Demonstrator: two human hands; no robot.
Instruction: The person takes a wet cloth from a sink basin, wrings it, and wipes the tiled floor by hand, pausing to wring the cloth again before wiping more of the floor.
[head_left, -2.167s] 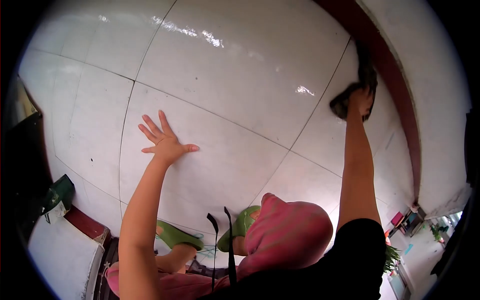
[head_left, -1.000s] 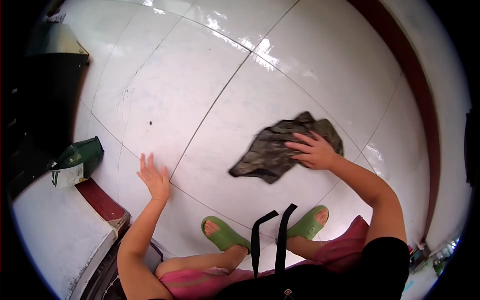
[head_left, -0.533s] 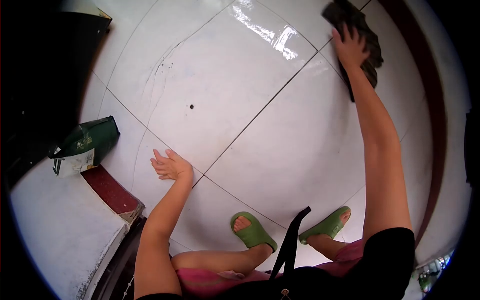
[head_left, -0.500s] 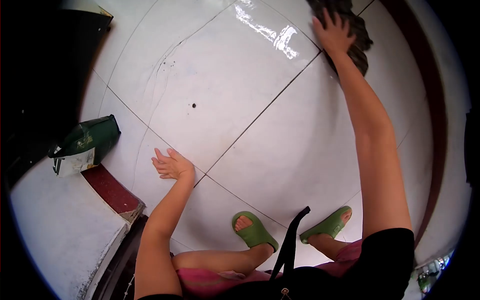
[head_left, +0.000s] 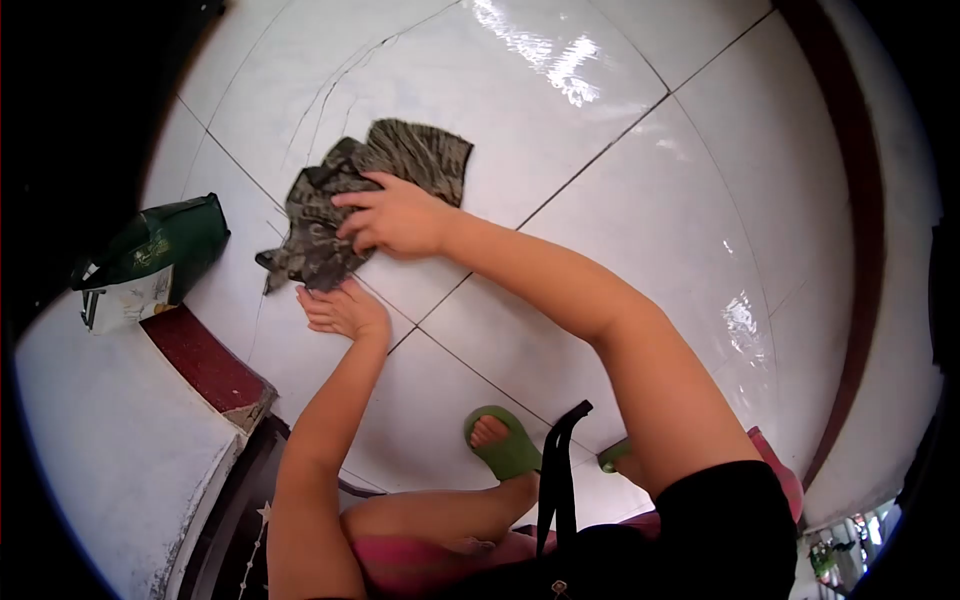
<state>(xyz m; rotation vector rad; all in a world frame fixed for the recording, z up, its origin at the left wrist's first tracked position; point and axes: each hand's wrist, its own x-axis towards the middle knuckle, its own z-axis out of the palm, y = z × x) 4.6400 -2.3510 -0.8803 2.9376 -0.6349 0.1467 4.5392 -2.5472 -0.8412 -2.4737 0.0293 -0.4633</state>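
Observation:
A crumpled cloth (head_left: 420, 155), dark with a grey-brown camouflage-like pattern, lies spread on the white tiled floor (head_left: 590, 260). My right hand (head_left: 395, 215) presses down on it from above, fingers apart and slightly bent, not closed round the fabric. Just below the cloth's lower edge, my left hand (head_left: 345, 310) rests on the floor, holding nothing. Its fingers are stretched out and their tips come close to the cloth; whether they touch it I cannot tell.
At the left, a dark green bag (head_left: 165, 245) stands by a dark red skirting strip (head_left: 205, 365). A curved dark red border (head_left: 870, 230) runs along the right side. My feet in green slippers (head_left: 505, 445) are below. Wet, shiny streaks (head_left: 575, 70) show on the tiles.
My right hand has swept the cloth from the upper right across to the left, close to my left hand. The dark specks there are now out of sight. My left hand stays nearly in place.

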